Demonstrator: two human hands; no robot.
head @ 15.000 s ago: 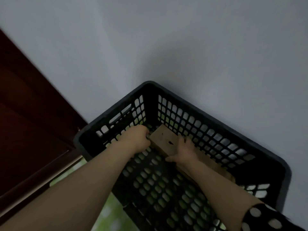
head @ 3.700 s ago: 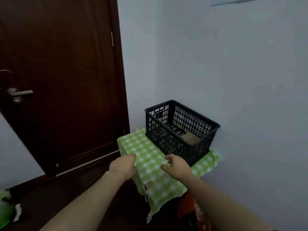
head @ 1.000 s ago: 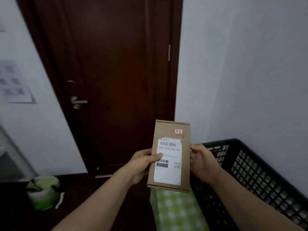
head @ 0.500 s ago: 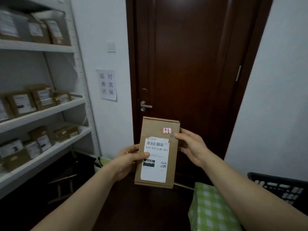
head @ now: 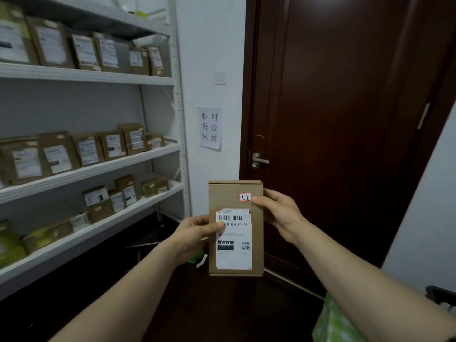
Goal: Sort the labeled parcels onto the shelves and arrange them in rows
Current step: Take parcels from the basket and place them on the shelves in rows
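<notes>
Noted cardboard parcel (head: 235, 233) upright in mid-air, before dark door (head: 333, 119), right of shelves (head: 98, 166). Gripped at left edge by left hand (head: 195, 233), thumb across white label (head: 234, 257). Pinched at upper right edge by right hand (head: 278, 211), thumb tip just beside red-bordered sticker (head: 245, 197). Seen on shelves: rows of other labelled boxes (head: 113, 145).

Parcel (head: 232, 193) upright between left hand (head: 193, 234) and right hand (head: 280, 211); shelves (head: 98, 169) left, door (head: 333, 95) behind, possibly basket (head: 440, 294) far right.

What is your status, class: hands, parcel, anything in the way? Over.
Left hand and right hand grip parcel, upright, label toward camera. Shelves at left, partly stocked. Nothing seen blocking the way.
</notes>
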